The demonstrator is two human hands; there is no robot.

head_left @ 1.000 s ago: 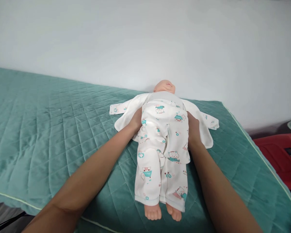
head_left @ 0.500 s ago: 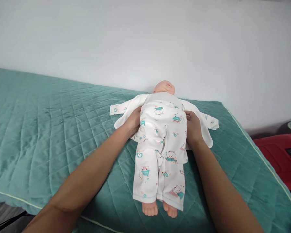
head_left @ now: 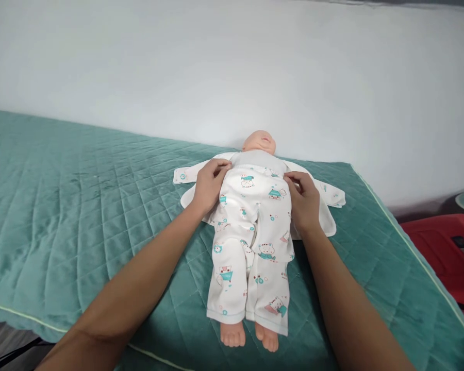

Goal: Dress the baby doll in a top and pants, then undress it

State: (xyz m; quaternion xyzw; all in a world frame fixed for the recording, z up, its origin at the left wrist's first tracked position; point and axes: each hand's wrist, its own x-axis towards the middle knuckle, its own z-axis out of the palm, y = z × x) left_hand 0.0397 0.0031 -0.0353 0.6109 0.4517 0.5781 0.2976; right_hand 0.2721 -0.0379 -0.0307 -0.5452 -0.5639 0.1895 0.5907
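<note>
Head view: by the right edge a red plastic object is cut off by the frame, and whether it is a container cannot be told. On a green quilted cover, a doll is laid face up, with its head near the pale wall. Its legs are enclosed in white trousers printed with small animals in teal and pink. Beneath it, a white top is spread open, its sleeves stretched outward. The hands are held apart with the doll between them: the left hand and right hand are set at opposite sides of the trousers' waist, fingers bent; whether cloth is pinched cannot be told.
</note>
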